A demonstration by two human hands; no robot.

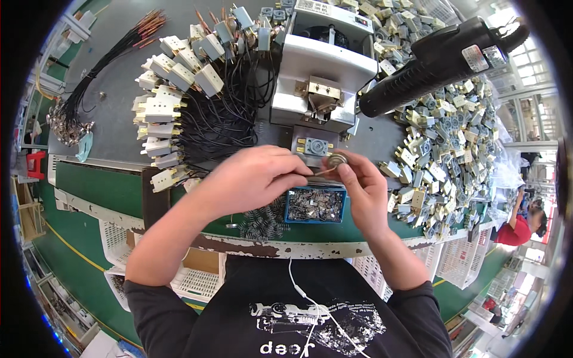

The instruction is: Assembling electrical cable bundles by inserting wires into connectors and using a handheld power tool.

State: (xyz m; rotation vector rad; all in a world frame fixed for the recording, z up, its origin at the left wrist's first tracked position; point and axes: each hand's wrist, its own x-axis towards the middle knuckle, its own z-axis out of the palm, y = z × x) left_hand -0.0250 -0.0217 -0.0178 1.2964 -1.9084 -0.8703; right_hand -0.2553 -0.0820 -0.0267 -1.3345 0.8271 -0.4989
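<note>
Between thumb and fingers, my right hand (365, 188) holds a small round metal part (337, 159). A thin copper-coloured wire (324, 171) runs from beside it toward my left hand (256, 176). The left fingers are pinched together at the wire's far end; their tips are partly hidden. Just beyond both hands, a grey plug housing (315, 147) with brass pins lies in the fixture (303, 134) of a bench press (325, 59). Below the hands sits a blue tray (343, 210) of small metal pieces, with a heap of coil springs (262, 224) to its left.
Wired plug housings (164, 104) fan out at the left, their black cables (224, 119) bunched inward. A cable bundle (98, 65) lies farther left. At right, a black power screwdriver (430, 65) hangs over a large pile of housings (441, 143). A person in red (513, 232) is beyond.
</note>
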